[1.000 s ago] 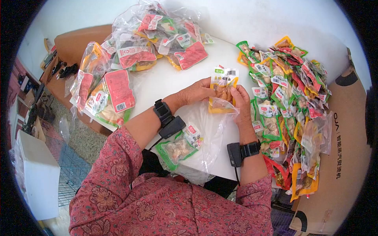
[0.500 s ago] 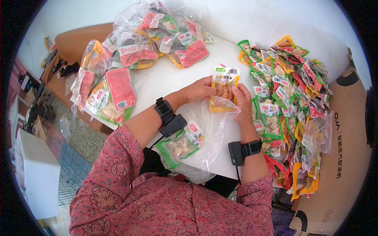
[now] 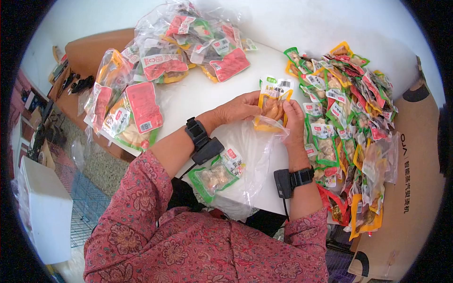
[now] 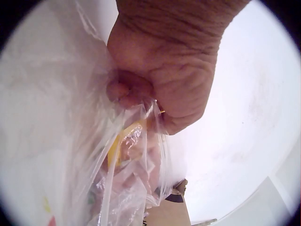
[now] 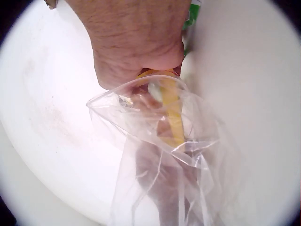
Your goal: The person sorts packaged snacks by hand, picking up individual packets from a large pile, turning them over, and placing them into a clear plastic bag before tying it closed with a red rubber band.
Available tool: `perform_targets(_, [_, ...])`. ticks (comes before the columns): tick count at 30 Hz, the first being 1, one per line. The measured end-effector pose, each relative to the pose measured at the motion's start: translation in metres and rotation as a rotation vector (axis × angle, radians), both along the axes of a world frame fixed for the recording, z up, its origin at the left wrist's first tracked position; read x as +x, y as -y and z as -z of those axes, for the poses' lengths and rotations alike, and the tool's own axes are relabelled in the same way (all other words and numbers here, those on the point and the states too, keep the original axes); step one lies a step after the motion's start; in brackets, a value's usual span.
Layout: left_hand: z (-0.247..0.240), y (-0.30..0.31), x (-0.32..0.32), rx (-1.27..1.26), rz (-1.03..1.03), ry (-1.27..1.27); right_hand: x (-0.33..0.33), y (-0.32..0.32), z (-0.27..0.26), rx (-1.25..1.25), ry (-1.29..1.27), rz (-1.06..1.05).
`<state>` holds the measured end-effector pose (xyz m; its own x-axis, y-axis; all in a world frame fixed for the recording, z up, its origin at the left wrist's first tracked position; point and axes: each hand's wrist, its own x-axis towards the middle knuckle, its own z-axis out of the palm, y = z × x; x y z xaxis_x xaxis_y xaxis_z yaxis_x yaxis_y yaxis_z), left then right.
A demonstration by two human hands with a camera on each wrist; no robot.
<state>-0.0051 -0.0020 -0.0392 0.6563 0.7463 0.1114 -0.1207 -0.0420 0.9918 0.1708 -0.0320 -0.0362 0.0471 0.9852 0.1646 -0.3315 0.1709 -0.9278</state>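
In the head view a yellow-edged packet (image 3: 272, 111) is held upright between both hands, its lower end at the mouth of a clear plastic bag (image 3: 250, 158). The left hand (image 3: 238, 109) grips the packet's left side and the bag's edge; its curled fingers pinch the film in the left wrist view. At the packet's right side, the right hand (image 3: 295, 123) pinches it with thumb and fingers. The right wrist view has the packet's yellow edge (image 5: 173, 113) behind the bag's film. A green-edged packet (image 3: 214, 178) lies by the bag, below the left wrist.
Bagged packets (image 3: 165, 66) are heaped at the back left of the white table (image 3: 207, 92). A large pile of loose packets (image 3: 337, 113) covers the right side. Beyond it stands a cardboard box (image 3: 410, 165). Another clear bag (image 3: 375, 165) lies on the pile's front right.
The yellow-edged packet and both hands have shifted slightly right. The packet now leans a little to the right. Both hands keep their hold.
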Motion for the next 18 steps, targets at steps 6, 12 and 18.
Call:
perform_targets(6, [-0.0027,-0.0005,0.0011,-0.029,0.053,0.050,0.0021,-0.0013,0.0014,0.003,0.012,-0.012])
perform_targets(12, [-0.0047,0.0065,0.0053,-0.006,0.071,0.114,0.0023,-0.0046,0.0042,0.009,-0.067,0.052])
perform_targets(18, [-0.0097,0.0051,-0.0022,0.013,0.086,-0.078,0.0034,-0.0070,0.0059,0.005,-0.099,0.065])
